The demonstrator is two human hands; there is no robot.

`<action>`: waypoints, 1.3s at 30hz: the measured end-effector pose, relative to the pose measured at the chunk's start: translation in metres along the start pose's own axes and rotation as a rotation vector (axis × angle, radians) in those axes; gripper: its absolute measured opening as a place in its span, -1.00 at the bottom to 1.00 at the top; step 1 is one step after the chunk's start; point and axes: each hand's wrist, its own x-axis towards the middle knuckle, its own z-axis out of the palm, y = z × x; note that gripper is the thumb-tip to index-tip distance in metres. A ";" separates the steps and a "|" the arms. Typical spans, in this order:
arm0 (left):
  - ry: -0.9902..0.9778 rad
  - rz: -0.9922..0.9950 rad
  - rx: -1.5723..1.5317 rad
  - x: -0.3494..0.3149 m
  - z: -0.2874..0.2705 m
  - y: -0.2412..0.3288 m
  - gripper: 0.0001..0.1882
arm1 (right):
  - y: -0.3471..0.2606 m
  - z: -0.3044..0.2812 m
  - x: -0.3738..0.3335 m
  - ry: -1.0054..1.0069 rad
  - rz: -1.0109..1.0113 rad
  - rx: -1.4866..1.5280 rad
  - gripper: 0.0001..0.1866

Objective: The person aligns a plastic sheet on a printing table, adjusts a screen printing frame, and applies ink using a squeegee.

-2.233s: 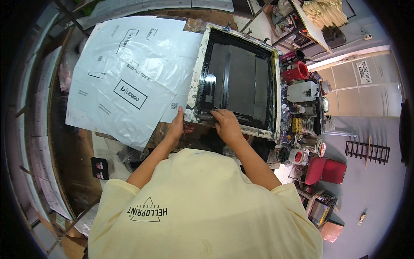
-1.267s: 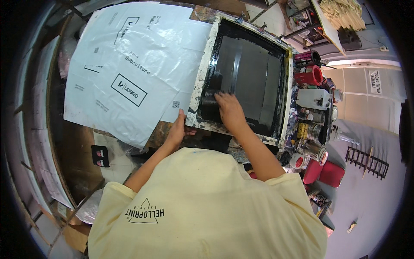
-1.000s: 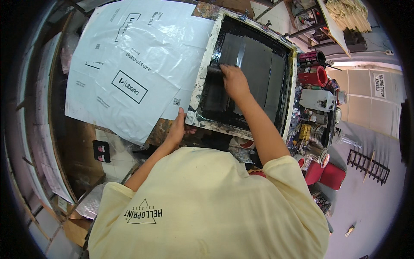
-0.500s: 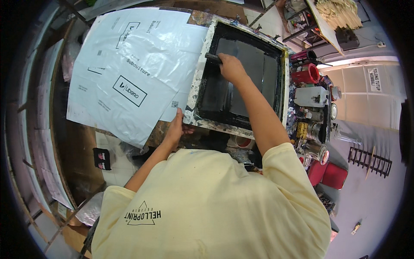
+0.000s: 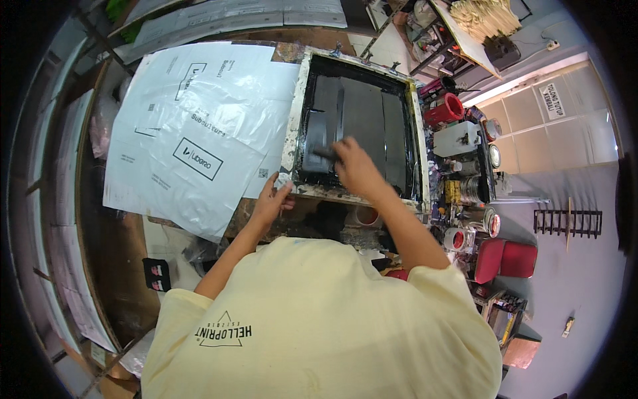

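Our right hand [image 5: 357, 171] is closed around a dark scraper [image 5: 323, 153], over the left part of the black-edged screen [image 5: 393, 126] inside the stained white frame [image 5: 293, 123]. Our left hand [image 5: 271, 205] is partly open at the frame's near left corner; we cannot tell whether it grips the edge. Our right forearm crosses the near rim and hides some of it.

To the left, printed white plastic sheets [image 5: 229, 143] lie overlapping right beside the frame, taking up that side of the table. On the right, we have things packed close along the frame: a red can [image 5: 444, 110], a whitish plastic jug [image 5: 455, 139] and open tins [image 5: 490, 222]. Clamps [image 5: 336, 49] stick up at the far edge. Farther off we see a red chair [image 5: 517, 259], a dark rack [image 5: 585, 223] by the wall and a black pouch [image 5: 157, 274] on the floor.
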 end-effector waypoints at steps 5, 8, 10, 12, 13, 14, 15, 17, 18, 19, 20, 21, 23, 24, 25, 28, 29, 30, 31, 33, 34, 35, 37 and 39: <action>-0.147 0.355 0.175 -0.012 0.004 0.015 0.25 | -0.023 0.045 -0.047 0.066 -0.034 -0.265 -0.49; -0.095 0.446 0.400 -0.025 0.016 0.046 0.25 | -0.047 0.045 -0.047 0.210 -0.048 -0.382 -0.47; -0.049 0.485 0.508 -0.029 0.024 0.066 0.22 | -0.060 0.033 -0.041 0.316 -0.054 -0.381 -0.49; -0.030 0.465 0.545 -0.026 0.028 0.080 0.17 | -0.056 0.026 -0.028 0.409 -0.070 -0.417 -0.50; -0.032 0.467 0.496 -0.023 0.026 0.085 0.16 | -0.053 0.022 -0.020 0.456 -0.087 -0.431 -0.50; 0.000 0.527 0.600 -0.021 0.027 0.093 0.17 | -0.053 0.017 -0.014 0.476 -0.099 -0.441 -0.51; 0.035 0.588 0.704 -0.022 0.028 0.103 0.20 | -0.053 0.012 -0.008 0.495 -0.112 -0.449 -0.51; 0.094 0.575 0.878 -0.030 0.036 0.126 0.26 | -0.053 0.000 -0.002 0.528 -0.137 -0.437 -0.53; 0.209 0.807 1.095 -0.034 0.044 0.138 0.25 | -0.051 -0.003 0.000 0.555 -0.139 -0.456 -0.53; 0.328 1.041 1.301 -0.038 0.053 0.149 0.25 | -0.050 -0.004 0.000 0.578 -0.141 -0.473 -0.54; 0.246 1.130 1.333 -0.033 0.055 0.154 0.23 | -0.050 -0.006 0.002 0.603 -0.155 -0.489 -0.54; 0.156 1.219 1.361 -0.027 0.057 0.159 0.22 | -0.050 -0.008 0.002 0.584 -0.149 -0.451 -0.54; -0.033 1.288 1.390 -0.014 0.058 0.163 0.20 | -0.048 -0.007 0.007 0.604 -0.148 -0.415 -0.53; -0.130 1.269 1.392 -0.008 0.057 0.163 0.19 | -0.048 -0.005 0.009 0.614 -0.151 -0.394 -0.52; -0.166 1.267 1.338 -0.007 0.060 0.167 0.03 | -0.046 -0.004 0.009 0.623 -0.155 -0.346 -0.51; -0.203 1.237 1.390 -0.002 0.057 0.165 -0.10 | -0.043 0.000 0.001 0.688 -0.203 -0.259 -0.47; -0.202 1.254 1.374 -0.001 0.056 0.161 -0.14 | -0.046 0.002 -0.009 0.730 -0.241 -0.270 -0.47; -0.200 1.270 1.359 0.000 0.054 0.156 -0.17 | -0.050 0.003 -0.022 0.773 -0.281 -0.281 -0.46; -0.202 1.292 1.339 0.001 0.055 0.152 -0.21 | -0.051 0.009 -0.042 0.670 -0.315 -0.208 -0.45; -0.237 1.307 1.358 0.001 0.053 0.144 -0.20 | -0.042 0.043 -0.091 0.392 -0.315 -0.094 -0.45; -0.250 1.315 1.367 0.001 0.053 0.141 -0.20 | -0.032 0.068 -0.116 0.221 -0.281 -0.053 -0.45; -0.263 1.313 1.356 0.002 0.052 0.137 -0.20 | -0.022 0.093 -0.134 0.147 -0.139 -0.106 -0.45; -0.282 1.307 1.341 0.005 0.048 0.129 -0.21 | -0.003 0.134 -0.163 0.063 0.038 -0.223 -0.44; -0.284 1.338 1.317 0.007 0.047 0.125 -0.21 | 0.011 0.161 -0.181 0.050 0.116 -0.351 -0.45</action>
